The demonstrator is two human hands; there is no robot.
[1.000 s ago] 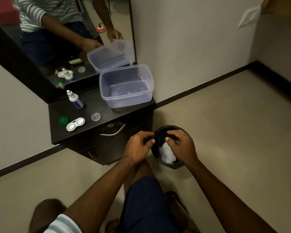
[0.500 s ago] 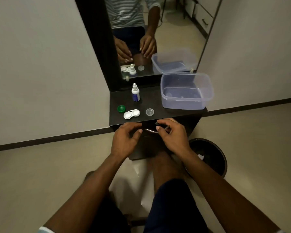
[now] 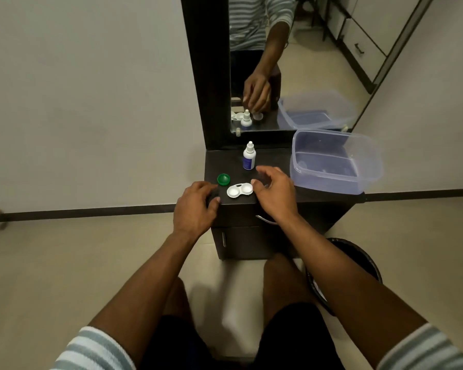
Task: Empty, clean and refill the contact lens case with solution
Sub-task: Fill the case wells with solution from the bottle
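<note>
Both hands are up from the black bin (image 3: 358,265) to the dark counter (image 3: 273,156): left hand (image 3: 195,206) and right hand (image 3: 274,193), grips open and empty, flank the white plastic twin-well lens case (image 3: 239,190). Wiping looks done; next prob. the small white solution bottle (image 3: 249,157), w/ green round cap (image 3: 223,179) off.

A clear plastic tub (image 3: 334,166) sits on the dark cabinet (image 3: 273,209) below a mirror (image 3: 292,62); a black bin (image 3: 358,260), perhaps lined, stands on the floor.

From my remote view, the right hand (image 3: 274,194) covered the clear cap; only the mirror (image 3: 292,62) showed its reflection. I could not tell whether the fingers touched it. The bin (image 3: 358,260) was half hidden behind the right forearm. Label print on the solution bottle (image 3: 249,157) was too small to read. Lens case (image 3: 239,190) wells: contents indiscernible.
</note>
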